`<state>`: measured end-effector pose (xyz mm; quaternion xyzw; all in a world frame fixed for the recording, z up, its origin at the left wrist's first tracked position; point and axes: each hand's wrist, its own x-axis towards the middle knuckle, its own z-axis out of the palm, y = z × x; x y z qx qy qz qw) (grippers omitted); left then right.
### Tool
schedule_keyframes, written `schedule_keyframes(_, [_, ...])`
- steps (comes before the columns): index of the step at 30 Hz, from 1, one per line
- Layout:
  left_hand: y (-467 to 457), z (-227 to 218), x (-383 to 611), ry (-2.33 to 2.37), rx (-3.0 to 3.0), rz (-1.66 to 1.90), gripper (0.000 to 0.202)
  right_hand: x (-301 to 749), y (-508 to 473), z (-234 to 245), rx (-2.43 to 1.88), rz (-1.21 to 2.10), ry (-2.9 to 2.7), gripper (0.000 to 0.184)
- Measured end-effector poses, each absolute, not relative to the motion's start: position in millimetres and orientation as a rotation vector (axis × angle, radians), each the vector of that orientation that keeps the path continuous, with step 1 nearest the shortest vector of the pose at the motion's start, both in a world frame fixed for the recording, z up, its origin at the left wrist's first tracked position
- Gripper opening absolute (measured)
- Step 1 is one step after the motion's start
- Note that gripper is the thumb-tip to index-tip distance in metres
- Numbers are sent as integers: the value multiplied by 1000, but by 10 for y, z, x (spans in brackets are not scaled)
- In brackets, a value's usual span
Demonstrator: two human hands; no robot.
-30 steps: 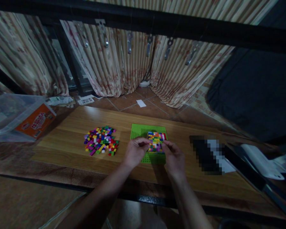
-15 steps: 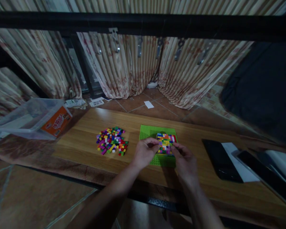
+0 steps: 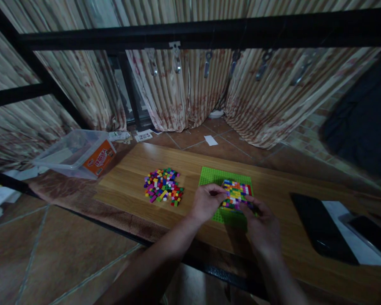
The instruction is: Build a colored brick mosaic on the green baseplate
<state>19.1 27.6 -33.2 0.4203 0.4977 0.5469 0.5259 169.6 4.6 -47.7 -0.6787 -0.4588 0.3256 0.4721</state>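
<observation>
A green studded baseplate (image 3: 211, 177) lies on the wooden table (image 3: 130, 186). A patch of small multicoloured bricks (image 3: 237, 191) is built on its right half. My left hand (image 3: 206, 203) rests on the plate's left part, fingers curled and pinched at the edge of the brick patch. My right hand (image 3: 263, 224) is at the patch's near right corner, fingers bent onto the bricks. Whether either hand holds a loose brick is hidden. A heap of loose coloured bricks (image 3: 164, 191) lies to the left of the plate.
A clear plastic tub with an orange label (image 3: 79, 153) stands at the table's left end. A black tablet (image 3: 317, 228) and white paper (image 3: 349, 237) lie at the right. Striped curtains (image 3: 190, 93) and a black metal frame (image 3: 178, 36) are behind; tiled floor below.
The camera has swung left and down, so everything sits further right in the picture. Both hands stay at the brick patch; the right hand has slid to its near corner.
</observation>
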Motion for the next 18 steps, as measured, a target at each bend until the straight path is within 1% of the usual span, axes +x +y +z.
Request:
schedule_keyframes(9, [291, -256, 229, 1172, 726, 1286, 6, 1659, 20, -456, -1628, 747, -1165, 38])
schedule_keyframes(13, [263, -202, 219, 1153, 708, 1276, 5, 1649, 13, -447, -1573, 790, -1142, 38])
schedule_keyframes(18, [221, -169, 167, 1178, 712, 1242, 7, 1648, -25, -445, -1541, 843, -1141, 36])
